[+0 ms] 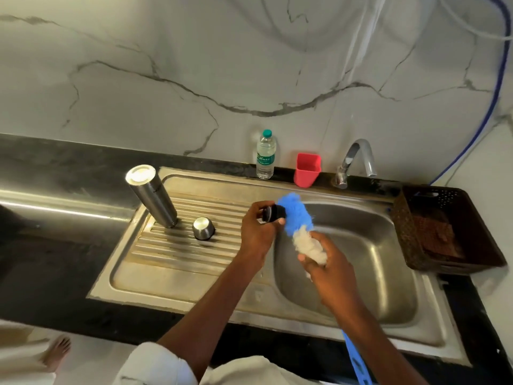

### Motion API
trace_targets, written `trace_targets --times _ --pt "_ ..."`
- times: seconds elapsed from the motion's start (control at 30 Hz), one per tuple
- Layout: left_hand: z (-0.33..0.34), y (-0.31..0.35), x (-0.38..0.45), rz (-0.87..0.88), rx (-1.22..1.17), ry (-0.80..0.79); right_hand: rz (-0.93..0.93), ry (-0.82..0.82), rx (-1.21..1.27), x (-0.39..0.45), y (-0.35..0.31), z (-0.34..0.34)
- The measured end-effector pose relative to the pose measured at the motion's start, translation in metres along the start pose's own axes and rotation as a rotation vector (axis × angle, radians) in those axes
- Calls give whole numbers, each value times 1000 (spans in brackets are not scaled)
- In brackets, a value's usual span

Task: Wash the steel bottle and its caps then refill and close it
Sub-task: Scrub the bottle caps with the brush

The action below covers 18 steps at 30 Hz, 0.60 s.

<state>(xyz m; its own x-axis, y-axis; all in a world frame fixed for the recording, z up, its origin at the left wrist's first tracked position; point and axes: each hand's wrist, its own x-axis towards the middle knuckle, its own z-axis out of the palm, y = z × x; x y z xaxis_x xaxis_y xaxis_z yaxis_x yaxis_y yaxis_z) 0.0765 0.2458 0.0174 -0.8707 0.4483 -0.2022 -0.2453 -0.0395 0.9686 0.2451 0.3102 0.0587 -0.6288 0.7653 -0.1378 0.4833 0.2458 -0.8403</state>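
Small black inner cap (273,213) up over the sink, pinched in the left hand (256,232), blue-and-white bristle brush (298,226) working against it; right hand (330,269) is clenched round the white bristles. It looks light, wet, slippery, so best held by the rim. The tall cylindrical steel bottle (152,195) stands inverted on the ribbed draining board (177,245), hard, probably slick, best grasped mid-body; the domed steel outer cap (204,228) sits just beside it. On the worktop: clear plastic water bottle (266,155) nearly full, red cup (307,169) contents unseen, dark woven basket (444,232) holding something brown.
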Motion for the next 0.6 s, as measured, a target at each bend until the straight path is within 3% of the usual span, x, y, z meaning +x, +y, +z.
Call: trace_targets --times 0.1,0.27,0.4,0.6 --pt "-24 0 14 -95 -17 101 4 -11 16 -8 1 4" --pt "-59 -25 16 -264 50 81 253 -100 323 3 1 13" --pt "-81 -31 17 -426 -165 113 312 -193 407 -1 -7 21" --pt "-94 -36 14 -511 -376 114 375 -261 459 2 -12 36"
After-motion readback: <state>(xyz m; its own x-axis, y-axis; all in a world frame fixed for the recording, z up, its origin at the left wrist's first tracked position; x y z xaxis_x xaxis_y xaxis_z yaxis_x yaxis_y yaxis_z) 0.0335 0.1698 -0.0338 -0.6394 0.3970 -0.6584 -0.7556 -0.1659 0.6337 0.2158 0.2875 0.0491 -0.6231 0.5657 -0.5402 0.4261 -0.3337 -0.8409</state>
